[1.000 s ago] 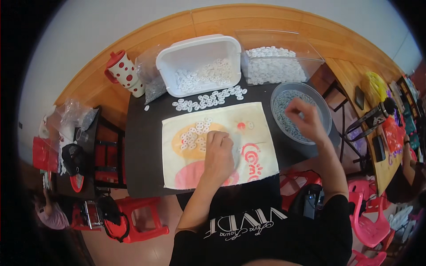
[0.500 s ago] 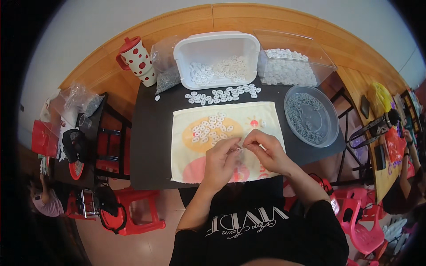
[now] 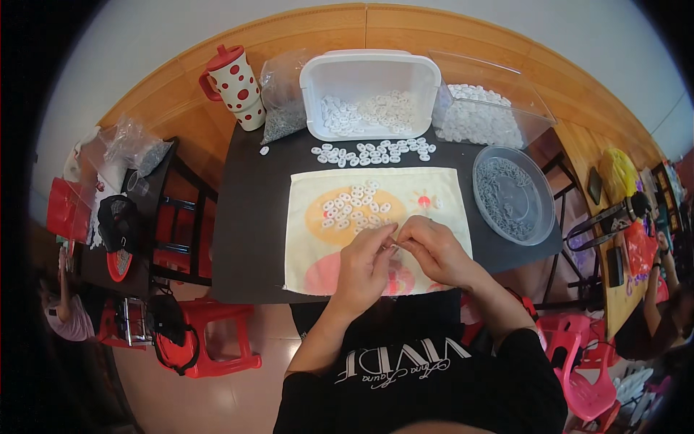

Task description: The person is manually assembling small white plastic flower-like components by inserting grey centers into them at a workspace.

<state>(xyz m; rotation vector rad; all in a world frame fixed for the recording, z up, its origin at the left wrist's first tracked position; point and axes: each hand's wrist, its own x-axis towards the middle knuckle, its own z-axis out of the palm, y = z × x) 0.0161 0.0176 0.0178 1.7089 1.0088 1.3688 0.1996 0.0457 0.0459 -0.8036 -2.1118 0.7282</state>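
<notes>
My left hand [image 3: 363, 266] and my right hand [image 3: 437, 253] meet fingertip to fingertip over the near part of a cream cloth [image 3: 302, 249]. Between the left thumb and fingers shows a bit of a small whitish piece; the fingers cover most of it. My right hand is pinched against it, and what it grips is too small to tell. Just beyond the hands, a loose group of white oval pieces with two holes [image 3: 356, 205] lies on the cloth's orange patch. One more white piece [image 3: 438, 203] lies by the printed red sun.
A white tub [image 3: 309, 108] of white pieces lies tipped toward me, with more pieces [image 3: 376, 153] spilled before it. To its right stand a clear bin [image 3: 531, 119] and a round tub of grey metal bits [image 3: 547, 217]. A spotted tumbler [image 3: 242, 90] and a bag [image 3: 285, 119] stand left.
The view has shifted slightly, so the table's things sit a little further right. My fingertips have drawn closer together around the small piece.
</notes>
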